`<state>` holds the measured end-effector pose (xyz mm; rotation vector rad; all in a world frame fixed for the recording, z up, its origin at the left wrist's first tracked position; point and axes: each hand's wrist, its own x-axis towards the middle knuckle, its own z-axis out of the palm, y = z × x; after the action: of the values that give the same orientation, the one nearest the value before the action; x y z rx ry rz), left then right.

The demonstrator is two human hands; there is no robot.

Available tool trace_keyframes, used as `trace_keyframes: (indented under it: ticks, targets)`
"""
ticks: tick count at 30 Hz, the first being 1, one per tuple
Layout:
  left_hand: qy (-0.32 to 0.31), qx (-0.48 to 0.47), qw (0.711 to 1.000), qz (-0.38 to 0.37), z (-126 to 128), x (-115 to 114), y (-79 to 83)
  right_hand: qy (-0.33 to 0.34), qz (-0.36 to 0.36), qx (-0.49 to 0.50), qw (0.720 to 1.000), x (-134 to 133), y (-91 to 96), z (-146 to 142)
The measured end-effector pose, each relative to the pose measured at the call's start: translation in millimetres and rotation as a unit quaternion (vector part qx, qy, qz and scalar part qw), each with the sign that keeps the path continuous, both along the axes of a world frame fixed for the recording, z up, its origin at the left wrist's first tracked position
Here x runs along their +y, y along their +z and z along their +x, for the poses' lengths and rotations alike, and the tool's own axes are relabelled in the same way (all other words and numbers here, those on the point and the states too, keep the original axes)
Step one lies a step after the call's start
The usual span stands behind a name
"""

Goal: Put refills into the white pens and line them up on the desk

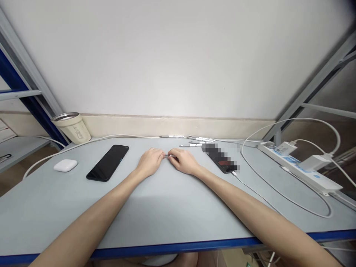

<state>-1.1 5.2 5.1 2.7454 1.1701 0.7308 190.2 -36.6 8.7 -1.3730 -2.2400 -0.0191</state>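
My left hand [151,162] and my right hand [184,160] rest close together at the middle of the desk, fingers curled in. Between their fingertips shows a short dark, silvery piece of a slim pen [166,155], each hand closed on one end. Most of the pen is hidden by the fingers. Just behind the hands, against the wall, lies a white and grey pen [171,136]. Several more pens [198,142] are loosely grouped to its right, behind my right hand.
Left of my hands lie a black phone [108,163] and a white earbud case [65,165]. A cream cup [72,128] stands at the back left. On the right are a charging phone [221,158], looping white cables [278,196] and a power strip [303,168].
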Motion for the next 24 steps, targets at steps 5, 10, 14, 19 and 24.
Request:
trace_keyframes:
  ticks: [5, 10, 14, 19, 24]
  targets:
    - [0.004, -0.012, 1.0, 0.004, 1.4, -3.8, 2.2, -0.018, -0.004, -0.008, 1.0, -1.1, 1.1, -1.4]
    - [0.004, 0.01, 1.0, 0.007, 2.8, -8.5, 5.4, -0.042, -0.01, -0.028, 0.999, -2.8, 2.2, -2.5]
    - [0.06, -0.005, 0.998, -0.009, 1.3, -4.6, 5.1, -0.074, -0.007, -0.02, 0.997, -3.0, 2.9, -2.0]
    - [0.081, -0.03, 0.996, -0.029, 0.0, -3.2, 5.0, -0.099, -0.013, -0.005, 0.995, -2.1, 3.3, -1.0]
    - [0.087, -0.041, 0.995, -0.038, -0.6, -5.4, 5.4, -0.098, -0.013, 0.009, 0.995, -0.2, 2.1, -0.5]
